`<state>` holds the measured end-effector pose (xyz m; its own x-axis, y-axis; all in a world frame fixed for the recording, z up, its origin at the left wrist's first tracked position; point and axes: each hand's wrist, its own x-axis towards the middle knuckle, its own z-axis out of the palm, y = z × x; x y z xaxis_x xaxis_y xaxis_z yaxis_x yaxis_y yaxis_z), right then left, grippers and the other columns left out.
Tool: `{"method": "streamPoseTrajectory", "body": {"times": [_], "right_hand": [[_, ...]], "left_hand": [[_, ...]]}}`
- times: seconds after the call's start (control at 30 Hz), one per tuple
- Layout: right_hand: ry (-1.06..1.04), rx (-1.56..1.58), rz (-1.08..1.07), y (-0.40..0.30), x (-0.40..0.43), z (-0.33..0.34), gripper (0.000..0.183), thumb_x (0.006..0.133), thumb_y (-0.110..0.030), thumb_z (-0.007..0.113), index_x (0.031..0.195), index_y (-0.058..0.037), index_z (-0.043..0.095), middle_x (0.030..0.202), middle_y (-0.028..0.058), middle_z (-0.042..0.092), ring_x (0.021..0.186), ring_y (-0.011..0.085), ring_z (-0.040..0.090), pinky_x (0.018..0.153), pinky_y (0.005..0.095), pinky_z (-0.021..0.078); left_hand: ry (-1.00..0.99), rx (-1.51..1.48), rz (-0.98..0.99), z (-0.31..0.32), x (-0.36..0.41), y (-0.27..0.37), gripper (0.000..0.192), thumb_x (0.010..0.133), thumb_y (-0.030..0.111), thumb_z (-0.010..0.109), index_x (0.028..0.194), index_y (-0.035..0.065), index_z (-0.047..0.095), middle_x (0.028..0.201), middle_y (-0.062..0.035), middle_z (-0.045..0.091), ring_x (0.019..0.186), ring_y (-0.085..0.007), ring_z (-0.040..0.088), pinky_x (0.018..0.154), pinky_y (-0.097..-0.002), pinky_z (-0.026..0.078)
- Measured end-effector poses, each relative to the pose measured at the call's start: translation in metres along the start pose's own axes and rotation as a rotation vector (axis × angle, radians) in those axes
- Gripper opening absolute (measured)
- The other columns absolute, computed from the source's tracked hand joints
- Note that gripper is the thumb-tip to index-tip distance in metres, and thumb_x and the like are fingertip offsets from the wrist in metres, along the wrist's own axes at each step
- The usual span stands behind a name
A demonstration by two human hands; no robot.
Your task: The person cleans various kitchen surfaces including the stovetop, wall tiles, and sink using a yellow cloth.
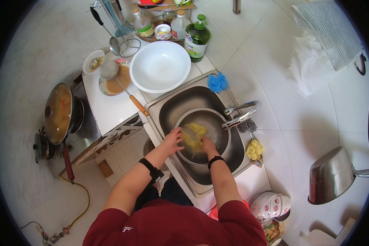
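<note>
A round metal basin (228,144) holding water stands in the stainless steel sink (169,118). A thin yellow cloth (194,135) lies spread in the water. My right hand (208,145) is at the cloth's right edge, its fingertips partly hidden in the basin, so its hold on the cloth cannot be told for certain. My left hand (173,141) hovers at the basin's left rim with fingers apart, beside the cloth. Over the basin's right side reaches the chrome faucet (241,118); no stream from it can be made out.
Behind the sink are a white bowl (160,66), a green pump bottle (197,40) and a blue cloth (217,82). A skimmer handle (138,105) reaches the sink's left corner. Right of the faucet lie steel wool (246,124) and a yellow cloth (254,149). A lidded wok (59,113) sits left.
</note>
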<state>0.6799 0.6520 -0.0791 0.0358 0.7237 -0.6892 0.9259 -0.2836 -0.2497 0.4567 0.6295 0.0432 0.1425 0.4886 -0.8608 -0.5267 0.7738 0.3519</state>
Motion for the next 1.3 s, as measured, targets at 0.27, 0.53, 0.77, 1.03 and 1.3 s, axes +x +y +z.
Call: {"method": "streamPoseTrajectory", "body": {"times": [0.27, 0.53, 0.77, 1.03, 1.3], "right_hand": [[-0.045, -0.014, -0.065, -0.015, -0.006, 0.007, 0.041, 0.076, -0.025, 0.071, 0.113, -0.0087, 0.059, 0.11, 0.0179, 0.063, 0.107, 0.0343, 0.059, 0.087, 0.0411, 0.0486], [0.12, 0.675, -0.449, -0.038, -0.033, -0.013, 0.028, 0.076, -0.01, 0.061, 0.104, -0.0065, 0.06, 0.092, 0.0135, 0.066, 0.089, 0.0296, 0.064, 0.078, 0.0363, 0.0505], [0.105, 1.117, -0.399, -0.071, -0.112, -0.142, 0.019, 0.079, -0.005, 0.058, 0.098, -0.008, 0.057, 0.085, 0.0022, 0.06, 0.067, 0.0086, 0.058, 0.048, 0.0206, 0.0451], [0.178, 0.248, -0.768, -0.072, -0.138, -0.105, 0.038, 0.077, -0.014, 0.062, 0.115, -0.016, 0.062, 0.101, 0.0147, 0.064, 0.081, 0.0282, 0.065, 0.069, 0.0372, 0.0521], [0.395, 0.892, -0.494, -0.064, -0.149, -0.109, 0.041, 0.081, -0.003, 0.06, 0.121, -0.0103, 0.059, 0.109, 0.0113, 0.063, 0.09, 0.0227, 0.064, 0.076, 0.0309, 0.0515]], "left_hand": [[-0.018, -0.082, -0.06, -0.01, 0.001, -0.009, 0.051, 0.096, 0.042, 0.042, 0.14, 0.0162, 0.038, 0.147, -0.0092, 0.031, 0.136, -0.0269, 0.028, 0.105, -0.0575, 0.028], [-0.252, 0.379, 0.291, 0.037, -0.002, -0.004, 0.049, 0.098, 0.046, 0.037, 0.128, 0.0105, 0.055, 0.135, -0.0055, 0.051, 0.128, -0.0175, 0.04, 0.108, -0.0372, 0.024], [-0.215, 0.68, 0.124, 0.02, 0.039, -0.006, 0.067, 0.096, 0.058, 0.028, 0.119, 0.0054, 0.062, 0.119, -0.0071, 0.061, 0.112, -0.0198, 0.053, 0.103, -0.0364, 0.03], [-0.451, -0.102, -0.198, 0.041, 0.01, 0.009, 0.055, 0.095, 0.055, 0.039, 0.126, 0.0105, 0.049, 0.114, -0.0076, 0.062, 0.108, -0.0232, 0.058, 0.094, -0.0407, 0.046], [-0.503, -0.113, -0.414, 0.031, -0.008, 0.022, 0.011, 0.089, 0.012, 0.059, 0.097, 0.0101, 0.052, 0.076, -0.002, 0.051, 0.057, -0.0081, 0.045, 0.037, -0.0167, 0.027]]}}
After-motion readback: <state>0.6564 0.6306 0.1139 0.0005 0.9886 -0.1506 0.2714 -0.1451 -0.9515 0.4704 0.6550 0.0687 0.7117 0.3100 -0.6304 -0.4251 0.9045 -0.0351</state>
